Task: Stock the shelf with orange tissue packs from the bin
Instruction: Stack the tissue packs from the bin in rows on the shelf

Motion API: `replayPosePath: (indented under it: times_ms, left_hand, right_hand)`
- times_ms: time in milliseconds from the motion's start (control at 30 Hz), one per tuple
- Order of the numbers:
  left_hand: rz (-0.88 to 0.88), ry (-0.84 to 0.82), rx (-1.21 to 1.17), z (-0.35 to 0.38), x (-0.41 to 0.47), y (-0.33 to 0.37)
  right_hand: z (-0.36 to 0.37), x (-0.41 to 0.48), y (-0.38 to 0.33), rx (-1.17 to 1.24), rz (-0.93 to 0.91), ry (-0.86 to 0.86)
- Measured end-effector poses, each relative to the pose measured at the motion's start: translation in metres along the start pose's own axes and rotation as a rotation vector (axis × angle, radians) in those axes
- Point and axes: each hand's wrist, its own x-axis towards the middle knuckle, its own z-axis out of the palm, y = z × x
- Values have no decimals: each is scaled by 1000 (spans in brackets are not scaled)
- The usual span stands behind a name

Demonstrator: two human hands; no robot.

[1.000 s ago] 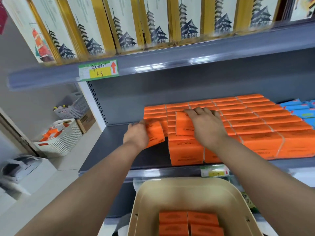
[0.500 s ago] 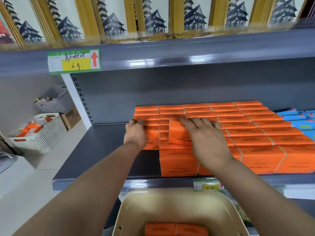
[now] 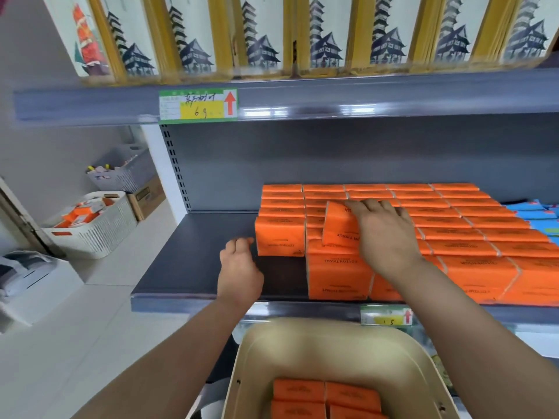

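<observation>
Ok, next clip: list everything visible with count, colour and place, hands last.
shelf: one, grey, centre
shelved packs: many, orange, rows on the shelf's right part
tilted pack: one, orange, atop the front-left stack
bin: one, beige, below the shelf front
bin packs: at least four, orange, bin bottom
blue packs: several, blue, shelf far right
pagoda boxes: a row, white and yellow, upper shelf
price tags: two, green-yellow, shelf rails
basket: one, white, floor at left
left hand: one, holding nothing, beside the leftmost pack
right hand: one, gripping the tilted pack
</observation>
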Motion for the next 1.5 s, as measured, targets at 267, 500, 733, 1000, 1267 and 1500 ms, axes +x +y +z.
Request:
replayPosePath:
  times_ms: [267,500,733,1000,1267,1500]
  left_hand:
    - [-30,31,75,-45,1,-23]
    - [-21,-17,75,-51,9,-26]
    - [17,-87,100,-38,13,-28]
    - [57,-110,101,-25,5,-20]
    - [141,-78,76,-33,-16,-1]
    - [205,-113,67,-30,-61,6]
  right_hand:
    - [2,41,-77,178,-192,11]
    - [46,51,-109,145,-275,-212]
    - [79,43,-101,46,-216,-182]
    - [78,40,-100,22,-202,-177]
    - [46,10,-80,58,-227,-73]
    - [33,-64,-55,156,-274,48]
